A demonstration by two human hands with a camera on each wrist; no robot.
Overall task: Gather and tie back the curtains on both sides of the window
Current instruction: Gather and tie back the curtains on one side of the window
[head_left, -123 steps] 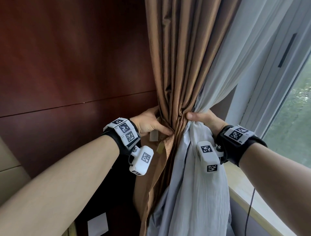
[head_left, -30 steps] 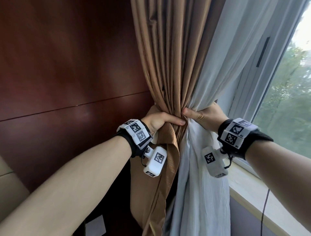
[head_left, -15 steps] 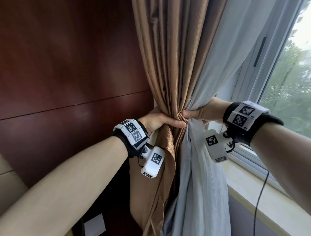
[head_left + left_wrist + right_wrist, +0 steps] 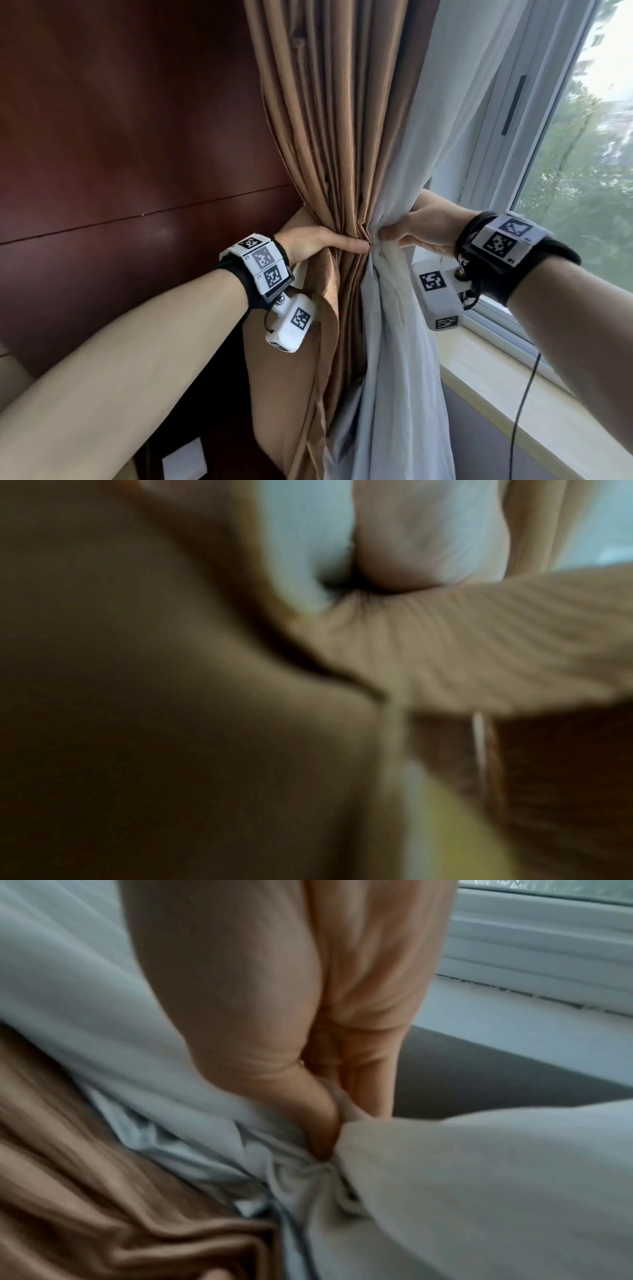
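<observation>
You had the gathered bundle pinched at its waist, and everything in the coming move hung on how that waist lay between your two hands. The brown curtain [image 4: 335, 144] and the pale sheer curtain [image 4: 394, 329] hung as one column, its long axis running from 12 o'clock down to 6 o'clock, drawn in tight at mid-height against the dark wood wall panel [image 4: 120, 137].

Your left hand [image 4: 310, 240] came in from 9 o'clock, thumb laid across the front of the brown folds and fingers curled behind, gripping the brown curtain; a loose brown flap bulged just below it. Whether that flap was the tie-back band, I could not tell; the left wrist view was too blurred to settle it.

Your right hand [image 4: 423, 228] came in from 3 o'clock, thumb and fingers pinching the sheer curtain, as the right wrist view confirmed. The two thumb tips nearly met at the waist.

My judgement: both hands were equally close, so whichever held less fabric should have passed the tie round. The windowsill [image 4: 513, 404] lay at 4 o'clock, near your right wrist.
</observation>
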